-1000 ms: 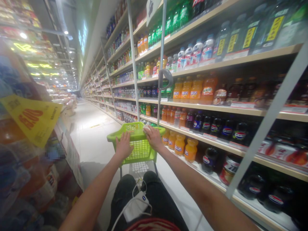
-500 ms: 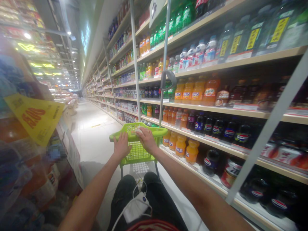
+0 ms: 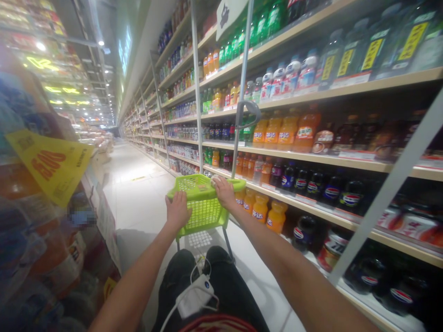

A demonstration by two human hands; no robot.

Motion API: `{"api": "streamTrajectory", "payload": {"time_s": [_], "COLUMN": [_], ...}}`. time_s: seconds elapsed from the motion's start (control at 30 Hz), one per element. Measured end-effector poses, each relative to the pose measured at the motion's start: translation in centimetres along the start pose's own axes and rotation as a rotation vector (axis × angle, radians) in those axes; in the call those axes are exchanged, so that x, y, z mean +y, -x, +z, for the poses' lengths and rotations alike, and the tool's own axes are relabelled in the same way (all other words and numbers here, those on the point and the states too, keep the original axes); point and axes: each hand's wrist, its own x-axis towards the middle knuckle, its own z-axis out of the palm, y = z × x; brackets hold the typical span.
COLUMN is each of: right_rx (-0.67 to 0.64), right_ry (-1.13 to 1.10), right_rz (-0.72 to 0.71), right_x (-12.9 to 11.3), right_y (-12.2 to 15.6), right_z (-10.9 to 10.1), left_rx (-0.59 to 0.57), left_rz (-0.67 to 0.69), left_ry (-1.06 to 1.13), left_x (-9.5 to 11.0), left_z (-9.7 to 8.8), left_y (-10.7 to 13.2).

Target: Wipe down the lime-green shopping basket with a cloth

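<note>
A lime-green shopping cart [image 3: 204, 216] with a mesh basket stands just in front of my knees. My left hand [image 3: 178, 210] is closed over the left part of its near rim, fingers on top. On the right part of the same rim, my right hand [image 3: 224, 191] presses a small crumpled white wipe [image 3: 216, 180] under its bent fingers. Whether it is paper or cloth is too small to tell. No goods show inside the basket. A white device with a cable [image 3: 195, 297] lies on my lap.
Drink shelves [image 3: 311, 159] line the right side closely, with orange soda bottles [image 3: 259, 207] beside the cart. A metal post [image 3: 242, 92] carries a grey curved holder. Stacked goods with a yellow price sign [image 3: 48, 163] stand close on the left. A tiled aisle [image 3: 131, 184] runs ahead.
My right hand has slid to the right along the rim with the white wipe. The cart has shifted slightly to the right, and my left hand has stayed on its rim.
</note>
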Motion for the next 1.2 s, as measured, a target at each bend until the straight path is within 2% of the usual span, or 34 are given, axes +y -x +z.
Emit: {"api": "streamTrajectory", "payload": {"time_s": [0.1,0.17,0.27,0.37,0.47,0.67,0.83,0.93,1.07,1.2], "right_rx": [0.014,0.042,0.057,0.018,-0.005,-0.02,0.027,0.089,0.126,0.053], "right_ry": [-0.004,0.003,0.013,0.009,0.01,0.023,0.006,-0.025,-0.08,-0.134], "right_rz": [0.018,0.008,-0.098,-0.238,-0.299,-0.24,-0.195,-0.207,-0.235,-0.344], "right_x": [0.9,0.7,-1.3,-4.0,-5.4,-3.7,-1.3,-0.7,-2.1,-4.6], "right_y": [-0.3,0.2,2.0,3.9,4.5,2.8,1.9,2.0,2.9,3.6], "right_z": [-0.2,-0.7,-1.1,-1.0,-0.5,-0.4,-1.0,-1.1,-0.9,-1.1], "left_rx": [0.0,0.022,0.051,0.06,0.072,0.068,0.026,-0.006,-0.042,-0.072], "left_rz": [0.055,0.017,-0.083,-0.09,-0.086,-0.059,0.036,-0.012,-0.034,-0.02], "left_ry": [0.02,0.03,0.032,0.021,0.01,0.019,0.072,0.117,0.167,0.206], "left_x": [0.6,0.4,-0.3,-0.9,-1.0,0.4,1.9,2.4,3.3,4.0], "left_z": [-0.2,-0.3,-0.1,0.2,0.2,0.2,0.1,0.5,1.1,1.0], "left_y": [0.2,0.3,0.5,0.5,0.6,0.7,0.6,0.6,0.5,0.4]}}
